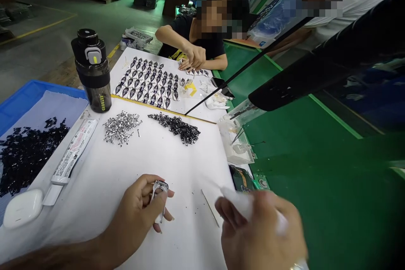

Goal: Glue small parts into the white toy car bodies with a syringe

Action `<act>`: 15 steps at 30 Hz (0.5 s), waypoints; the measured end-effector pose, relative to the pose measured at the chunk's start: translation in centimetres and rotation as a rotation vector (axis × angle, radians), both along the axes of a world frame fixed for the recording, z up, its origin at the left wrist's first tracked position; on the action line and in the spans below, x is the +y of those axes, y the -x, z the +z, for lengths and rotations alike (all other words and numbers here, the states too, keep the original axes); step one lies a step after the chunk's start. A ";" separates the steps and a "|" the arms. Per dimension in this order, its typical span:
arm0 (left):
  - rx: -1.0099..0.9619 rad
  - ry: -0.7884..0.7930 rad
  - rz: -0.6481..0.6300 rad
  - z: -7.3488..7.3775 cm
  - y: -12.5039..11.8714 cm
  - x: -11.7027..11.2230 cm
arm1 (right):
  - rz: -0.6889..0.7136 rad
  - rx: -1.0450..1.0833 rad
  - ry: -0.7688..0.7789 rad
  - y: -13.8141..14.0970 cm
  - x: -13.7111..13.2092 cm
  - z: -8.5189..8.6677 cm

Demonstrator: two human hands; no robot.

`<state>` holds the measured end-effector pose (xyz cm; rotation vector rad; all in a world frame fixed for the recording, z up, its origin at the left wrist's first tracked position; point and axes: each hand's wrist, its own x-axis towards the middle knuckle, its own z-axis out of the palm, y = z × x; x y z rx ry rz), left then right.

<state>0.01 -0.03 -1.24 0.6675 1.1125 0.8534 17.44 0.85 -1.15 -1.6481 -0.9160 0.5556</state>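
My left hand (139,211) is closed in a pinch on a small silver metal part (159,190) just above the white sheet (126,164). My right hand (259,228), blurred by motion, is closed round a white wad or tube (240,204) at the sheet's right edge. A thin wooden stick (210,208) lies on the sheet between the two hands. Farther up the sheet lie a pile of silver metal pieces (122,126) and a pile of black pieces (177,126).
A dark water bottle (92,69), a glue tube (71,154), a white earbud case (22,207) and a blue tray (19,105) of black parts stand at left. Beyond, a person arranges rows of parts (145,82). A green belt (316,177) runs at right.
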 end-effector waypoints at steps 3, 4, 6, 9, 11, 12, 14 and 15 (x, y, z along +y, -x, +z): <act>0.002 0.006 0.037 0.2 0.1 0.3 | 0.071 -0.029 0.061 -0.8 2.8 -1.5; 0.006 0.011 0.046 0.2 0.1 0.4 | 0.126 -0.086 0.108 -0.9 3.3 -1.9; 0.008 0.008 0.056 0.2 0.3 0.4 | 0.223 -0.244 0.199 -0.9 3.6 -2.5; -0.001 -0.019 0.064 0.1 0.6 0.2 | 0.274 -0.408 0.249 -0.7 3.4 -3.0; -0.004 -0.029 0.065 0.0 0.7 0.2 | 0.268 -0.432 0.265 -0.7 3.4 -3.0; -0.001 -0.028 0.067 0.0 0.7 0.1 | 0.270 -0.432 0.282 -0.8 3.4 -3.0; 0.009 -0.018 0.075 0.0 0.7 0.1 | 0.288 -0.436 0.325 -0.8 2.9 -2.7; 0.013 -0.010 0.079 0.1 0.7 0.1 | 0.296 -0.455 0.337 -0.7 2.3 -2.4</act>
